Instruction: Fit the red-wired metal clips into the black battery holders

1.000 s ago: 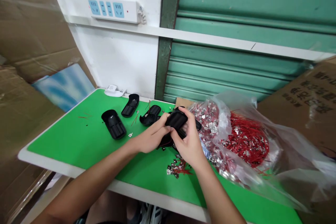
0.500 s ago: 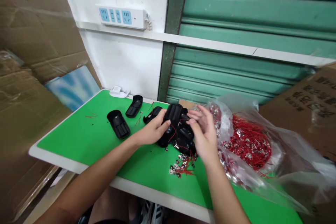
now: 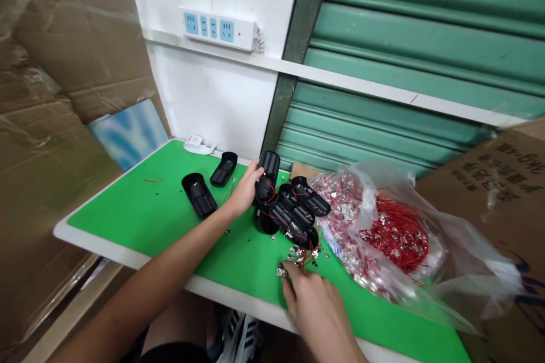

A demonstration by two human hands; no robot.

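My left hand (image 3: 246, 190) grips the side of a black plastic shell (image 3: 265, 177) fitted with a red wire, at the back of a cluster of wired black shells (image 3: 293, 212) on the green mat (image 3: 149, 210). My right hand (image 3: 313, 300) lies low near the front edge, fingertips bent down onto a small pile of red-wired metal contacts (image 3: 298, 258); whether it holds one is hidden.
Two bare black shells (image 3: 198, 195) (image 3: 223, 169) lie left of the cluster. A clear plastic bag (image 3: 395, 238) full of red-wired contacts fills the right side. Cardboard boxes stand left (image 3: 51, 96) and right (image 3: 498, 181). A power strip (image 3: 217, 28) hangs on the wall.
My right hand let go of the shell and dropped toward me onto the small contact pile. My left hand carried the shell back onto the cluster. The view shifted right.
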